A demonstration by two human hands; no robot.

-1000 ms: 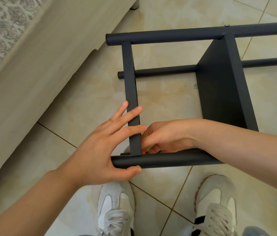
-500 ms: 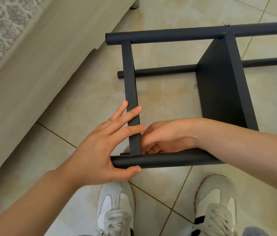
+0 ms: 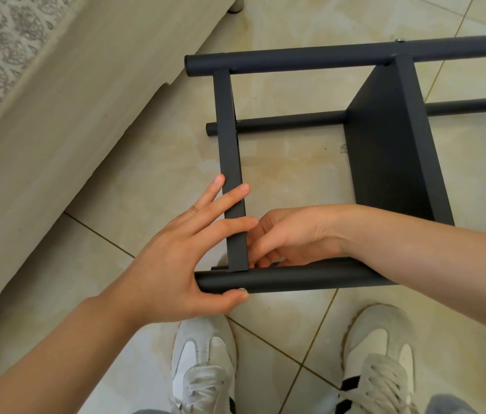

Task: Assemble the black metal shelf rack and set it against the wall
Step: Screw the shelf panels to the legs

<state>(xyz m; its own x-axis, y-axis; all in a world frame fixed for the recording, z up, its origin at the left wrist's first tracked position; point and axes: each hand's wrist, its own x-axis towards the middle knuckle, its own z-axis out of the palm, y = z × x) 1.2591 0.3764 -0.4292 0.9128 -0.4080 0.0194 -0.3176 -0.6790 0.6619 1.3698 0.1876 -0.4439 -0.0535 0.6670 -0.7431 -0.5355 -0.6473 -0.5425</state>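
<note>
Rack (image 3: 310,59) lay on its side on the tiled floor (image 3: 295,174), its left end near the pale furniture base (image 3: 56,130) along the floor's left edge, a strip of bare tile between them. My left hand (image 3: 176,258) was released flat: straight fingers lay across the crossbar (image 3: 228,130) and the thumb pressed the near tube (image 3: 295,279) from below at its left end. My right hand (image 3: 295,234) reached in behind that tube at the crossbar joint with its fingers curled. A dark sliver showed at the fingertips, and I could not tell whether they gripped it. The black panel (image 3: 385,150) stood edge-up to the right of the hands, open floor between it and the crossbar. A screw (image 3: 400,40) sat on the far tube above the panel. My shoes (image 3: 202,363) stood just below the near tube.
</note>
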